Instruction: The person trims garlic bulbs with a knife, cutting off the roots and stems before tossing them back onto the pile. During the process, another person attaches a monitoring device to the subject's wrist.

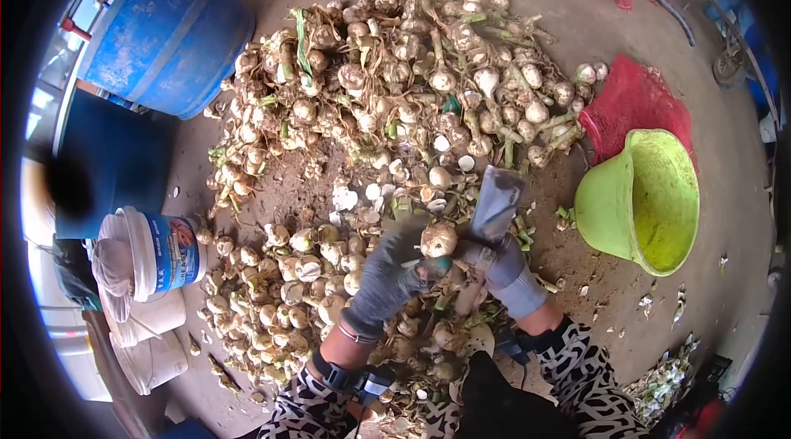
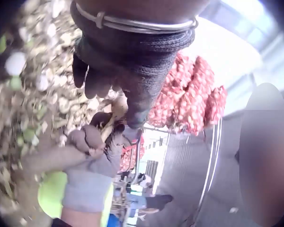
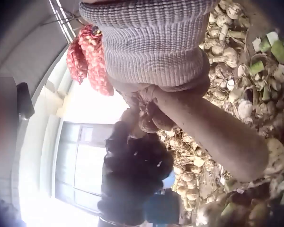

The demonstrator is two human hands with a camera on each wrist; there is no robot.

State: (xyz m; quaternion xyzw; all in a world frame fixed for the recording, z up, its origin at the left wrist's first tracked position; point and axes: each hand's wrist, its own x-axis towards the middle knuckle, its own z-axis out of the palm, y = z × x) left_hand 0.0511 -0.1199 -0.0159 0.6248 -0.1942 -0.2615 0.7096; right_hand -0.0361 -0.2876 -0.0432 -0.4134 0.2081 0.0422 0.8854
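My gloved left hand (image 1: 394,270) grips a garlic bulb (image 1: 438,239), its round pale side turned up toward the head camera. Close on its right, my gloved right hand (image 1: 498,266) holds a cleaver (image 1: 497,201) with a broad dull blade pointing away from me. The cleaver's thick wooden handle (image 3: 217,135) sticks out of the right fist in the right wrist view. Between the two hands in the left wrist view runs the bulb's pale stem (image 2: 117,111). A heap of untrimmed garlic (image 1: 354,76) lies beyond the hands, and trimmed bulbs (image 1: 280,299) spread at the left.
A lime-green bucket (image 1: 597,208) stands at right beside a red mesh sack (image 1: 634,101). At left are a blue barrel (image 1: 177,27) and a labelled white bucket (image 1: 148,253). Cut stem pieces and peelings (image 1: 354,196) litter the floor. Filled red mesh bags (image 2: 189,94) stand farther off.
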